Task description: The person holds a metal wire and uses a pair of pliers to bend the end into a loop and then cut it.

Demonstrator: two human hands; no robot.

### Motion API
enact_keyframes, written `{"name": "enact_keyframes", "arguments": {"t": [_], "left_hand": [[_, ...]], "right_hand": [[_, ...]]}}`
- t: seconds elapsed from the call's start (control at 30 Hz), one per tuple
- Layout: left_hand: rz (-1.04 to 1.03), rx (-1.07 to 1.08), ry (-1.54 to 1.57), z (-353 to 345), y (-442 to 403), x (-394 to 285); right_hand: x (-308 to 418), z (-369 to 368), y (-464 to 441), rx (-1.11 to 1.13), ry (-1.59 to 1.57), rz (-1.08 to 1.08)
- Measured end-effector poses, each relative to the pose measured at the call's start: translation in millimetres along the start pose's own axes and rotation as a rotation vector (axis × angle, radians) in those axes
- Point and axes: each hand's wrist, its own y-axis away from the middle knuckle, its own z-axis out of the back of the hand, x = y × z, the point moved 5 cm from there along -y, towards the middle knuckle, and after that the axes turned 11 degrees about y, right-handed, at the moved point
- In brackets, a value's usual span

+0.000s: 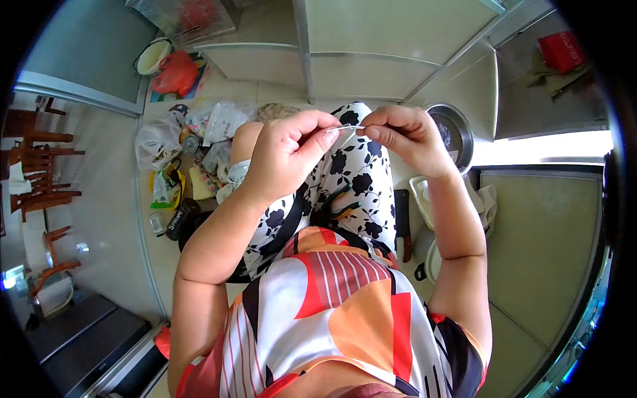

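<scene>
A thin, whitish strand (350, 127) is stretched between my two hands, above my patterned trousers. My left hand (292, 149) pinches one end of it between thumb and forefinger. The other end sits in the pinch of my right hand (410, 136), its remaining fingers curled. What the strand is made of is too small to tell. On my lap, below the hands, lies a small tool with dark green and orange handles (344, 209), partly lost against the black and white cloth.
A cleaver (402, 222) lies on the floor by my right leg, near a white tray (421, 199) and a metal basin (464, 132). Plastic bags (156, 142), a black bottle (182, 219) and a red bag (176, 73) are at the left. Cabinets (371, 76) stand ahead.
</scene>
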Motion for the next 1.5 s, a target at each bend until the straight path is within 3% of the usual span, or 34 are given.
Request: {"name": "enact_keyframes", "arguments": {"t": [0.13,0.23,0.3,0.5,0.63,0.77,0.8,0.87,0.97,1.1,1.23,1.33,1.4,1.5], "left_hand": [[0.046,-0.015,0.062,2.6,1.0,6.6],[0.062,-0.032,0.121,3.8,1.5,7.5],[0.047,-0.067,0.118,5.0,2.2,7.6],[-0.241,-0.204,-0.096,6.7,4.4,5.8],[-0.43,-0.24,-0.344,1.3,5.4,-3.2],[-0.528,-0.248,-0.501,1.0,2.5,-7.8],[-0.543,-0.18,-0.572,-2.1,3.6,-7.2],[-0.495,-0.202,-0.522,-8.4,5.1,1.5],[-0.357,-0.251,-0.365,3.0,0.0,3.4],[-0.255,-0.331,-0.203,12.3,1.5,13.5],[-0.338,-0.336,-0.312,12.9,0.5,13.3],[-0.405,-0.324,-0.439,12.6,-0.4,11.1],[-0.492,-0.303,-0.555,11.0,-0.5,5.2],[-0.432,-0.194,-0.727,5.0,1.6,-0.1]], "right_hand": [[-0.2,-21.1,5.3,-0.113,-0.156,0.036],[7.5,-31.8,5.2,-0.201,-0.047,0.127],[4.6,-39.6,6.9,-0.26,-0.114,0.01],[4.6,-59.1,9.3,-0.342,-0.516,-0.157],[2.1,-71.0,6.0,-0.451,-0.733,-0.137],[0.8,-60.7,-4.4,-0.563,-0.683,-0.137],[-6.7,-51.5,-9.6,-0.588,-0.532,-0.14],[-2.6,-49.4,-14.9,-0.581,-0.375,-0.093],[7.4,-46.9,-15.5,-0.532,-0.426,-0.074],[9.1,-48.1,-15.9,-0.541,0.022,0.05],[29.8,-53.4,-14.3,-0.586,0.535,0.166],[34.4,-52.9,-16.7,-0.585,0.635,0.264],[23.5,-53.0,-19.1,-0.57,0.476,0.174],[15.6,-50.3,-21.4,-0.558,0.312,0.051]]}}
